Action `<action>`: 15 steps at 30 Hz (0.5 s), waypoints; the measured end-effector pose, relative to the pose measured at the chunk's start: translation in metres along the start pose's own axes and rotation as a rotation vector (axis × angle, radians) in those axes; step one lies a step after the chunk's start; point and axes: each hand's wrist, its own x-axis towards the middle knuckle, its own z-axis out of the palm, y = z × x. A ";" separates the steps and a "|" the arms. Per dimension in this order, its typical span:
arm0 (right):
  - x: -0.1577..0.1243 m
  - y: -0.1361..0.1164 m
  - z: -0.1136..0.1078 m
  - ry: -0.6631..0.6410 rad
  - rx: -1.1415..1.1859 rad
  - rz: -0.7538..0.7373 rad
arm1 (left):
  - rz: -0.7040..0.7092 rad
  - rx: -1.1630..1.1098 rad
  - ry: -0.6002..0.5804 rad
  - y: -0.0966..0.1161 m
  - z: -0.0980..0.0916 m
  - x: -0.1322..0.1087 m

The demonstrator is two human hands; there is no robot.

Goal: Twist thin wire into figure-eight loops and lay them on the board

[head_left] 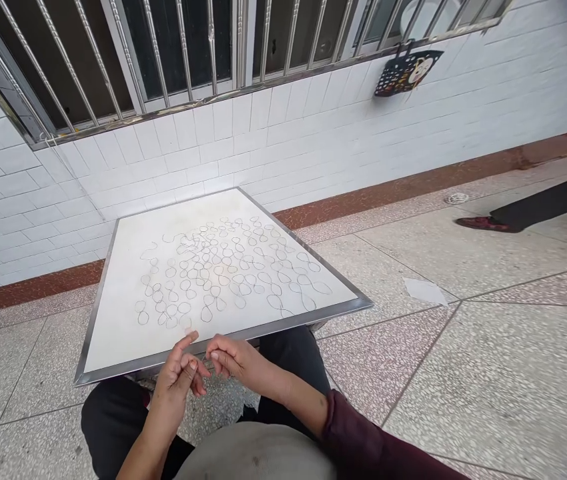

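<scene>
A white metal-framed board (288, 325) lies across the person's dark trousers (113, 427), with thin dark figure-eight loops (223, 273) spread from its middle toward the near edge. Both hands sit at that near edge, just beside the closest loops. The left hand (178, 380) and right hand (233, 360) are raised, fingertips almost meeting; whether they pinch anything fine is impossible to tell.
</scene>
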 end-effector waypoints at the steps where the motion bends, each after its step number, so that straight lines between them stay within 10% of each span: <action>1: -0.001 0.001 0.000 0.045 0.008 0.009 | 0.002 0.000 0.016 0.000 -0.003 -0.001; 7: -0.006 -0.002 0.002 0.231 -0.412 -0.125 | 0.033 0.046 0.191 0.005 -0.016 -0.005; 15: -0.011 -0.004 0.023 0.210 -0.714 -0.342 | -0.023 -0.004 0.015 0.001 0.002 -0.006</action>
